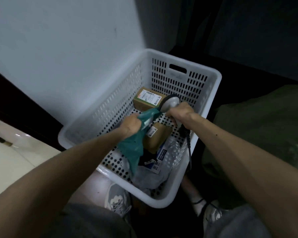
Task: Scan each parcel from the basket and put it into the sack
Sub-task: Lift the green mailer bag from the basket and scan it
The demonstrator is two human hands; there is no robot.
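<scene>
I read this as the scanning step, midway through the basket. My left hand (132,123) has its fingers curled round the top of a teal parcel (132,146) and holds it lifted above the basket (213,78) floor, the lower end hanging down toward the near wall. My right hand (181,112) is wrapped round the grip of the scanner (170,103), whose round grey head sits just beside the upper edge of the parcel, and its dark cable (187,143) trails down over the near right wall.

The teal parcel is a soft plastic mailer, crumpled and limp, bunched where I grip it. A pale strip shows near my fingers. It may be the label, but blur keeps me from saying so. Because the bag folds on itself, I judge the next move calls for pulling the label face flat and turning it toward the scanner head. After that the parcel should swing right to the dull green fabric (256,126), which I take to be the sack, though its mouth is not in view.

Several parcels remain in the basket. A labelled brown box (148,98) sits against the far wall, and a second box (156,140) lies under the mailer. A white packet (163,153) and a grey bag (148,176) sit at the near end.
</scene>
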